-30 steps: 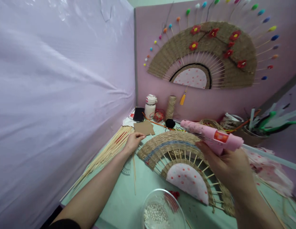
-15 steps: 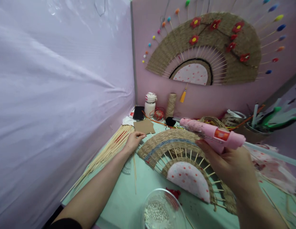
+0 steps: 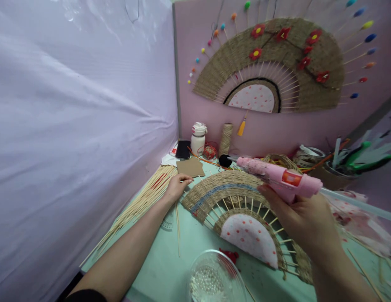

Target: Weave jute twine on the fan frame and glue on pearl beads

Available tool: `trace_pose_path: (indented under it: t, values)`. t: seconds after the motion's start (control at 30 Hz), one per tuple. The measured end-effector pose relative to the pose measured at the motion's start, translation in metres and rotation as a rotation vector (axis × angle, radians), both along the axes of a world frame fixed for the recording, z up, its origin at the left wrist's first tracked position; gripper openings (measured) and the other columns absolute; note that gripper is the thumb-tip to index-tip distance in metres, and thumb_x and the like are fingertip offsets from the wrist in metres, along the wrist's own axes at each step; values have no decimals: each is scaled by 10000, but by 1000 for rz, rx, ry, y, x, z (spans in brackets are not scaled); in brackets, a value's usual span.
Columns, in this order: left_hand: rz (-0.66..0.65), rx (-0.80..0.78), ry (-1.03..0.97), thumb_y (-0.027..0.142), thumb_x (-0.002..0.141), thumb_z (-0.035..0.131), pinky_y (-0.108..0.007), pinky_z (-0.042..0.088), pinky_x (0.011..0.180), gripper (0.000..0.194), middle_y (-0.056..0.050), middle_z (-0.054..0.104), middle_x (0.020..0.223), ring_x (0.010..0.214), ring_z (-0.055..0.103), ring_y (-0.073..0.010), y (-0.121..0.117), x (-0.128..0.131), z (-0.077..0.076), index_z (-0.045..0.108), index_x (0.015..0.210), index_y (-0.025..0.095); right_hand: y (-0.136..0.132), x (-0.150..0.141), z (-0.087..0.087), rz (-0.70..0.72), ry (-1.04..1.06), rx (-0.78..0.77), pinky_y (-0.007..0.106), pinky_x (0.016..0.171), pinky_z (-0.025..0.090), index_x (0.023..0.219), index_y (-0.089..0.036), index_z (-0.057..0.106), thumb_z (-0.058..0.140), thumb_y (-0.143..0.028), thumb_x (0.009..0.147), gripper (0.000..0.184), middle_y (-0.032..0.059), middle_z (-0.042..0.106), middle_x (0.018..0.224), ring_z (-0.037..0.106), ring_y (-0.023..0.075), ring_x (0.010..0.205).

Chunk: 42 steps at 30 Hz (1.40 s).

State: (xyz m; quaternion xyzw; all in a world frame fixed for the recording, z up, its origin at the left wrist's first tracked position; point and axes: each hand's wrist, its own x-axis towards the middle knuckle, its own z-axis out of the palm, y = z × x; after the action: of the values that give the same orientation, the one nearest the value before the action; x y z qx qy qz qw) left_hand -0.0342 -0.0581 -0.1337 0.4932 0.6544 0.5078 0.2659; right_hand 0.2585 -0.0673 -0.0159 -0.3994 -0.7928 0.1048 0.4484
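Observation:
My right hand point(image 3: 311, 222) is wrapped around the grip of a pink hot glue gun point(image 3: 277, 176). A clear glue stick trails from its back end, and the nozzle points left above the woven fan point(image 3: 220, 191). That fan lies on the table, made of twine woven over thin sticks, with a blue band and a spotted half-round centre. At the fan's upper left edge, my left hand point(image 3: 178, 186) has its fingers pressed together near the stick ends. Whatever sits between those fingertips is too small to make out. My right hand hides part of the fan's right side.
Bamboo sticks point(image 3: 141, 201) lie at left beside brown cardboard point(image 3: 190, 167). A clear bowl of pearl beads point(image 3: 208, 281) stands in front. Behind are a white bottle point(image 3: 198, 140) and a twine spool point(image 3: 226, 139). A decorated fan point(image 3: 226, 63) hangs on the wall.
My right hand and the glue gun have shifted very slightly left. My left hand and the fan on the table look the same.

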Motion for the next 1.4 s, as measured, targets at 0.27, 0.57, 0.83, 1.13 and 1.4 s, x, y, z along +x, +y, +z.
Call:
trace_pose_path:
  t: [0.27,0.57,0.83,1.13,1.4]
  values:
    - [0,-7,-17,283,646,650,-304,419,774,119,-58,694,770,785,600,-199,0,-1,-2,714,671,187,1,-1,0,-29,-74,43,312,542,417,786,-189,609,532,-427,828,254,38,572,702,524,181,579]
    - [8,-24,-56,308,721,578,-303,447,691,211,-83,702,869,768,608,-194,-3,-1,-7,704,812,165,2,-1,-2,-50,-73,1,290,505,387,789,-191,607,543,-443,824,262,16,541,674,476,151,524]
    - [26,6,66,261,738,561,-314,426,785,164,-76,714,867,839,613,-206,-10,0,-3,702,766,181,2,-3,-3,-61,-61,16,293,483,366,765,-205,579,539,-442,825,248,18,522,653,459,157,517]
    - [18,-3,146,290,757,531,-312,444,808,221,-76,711,891,864,619,-198,-10,-1,-5,696,815,154,3,-1,-3,-39,-59,35,299,501,380,795,-186,585,543,-408,824,228,34,545,688,491,171,554]
    - [7,1,150,305,765,527,-321,450,800,232,-79,711,886,847,618,-200,-9,-1,-6,691,820,150,2,-4,-2,-56,-74,40,276,465,353,750,-188,566,544,-412,825,238,14,519,648,442,142,502]
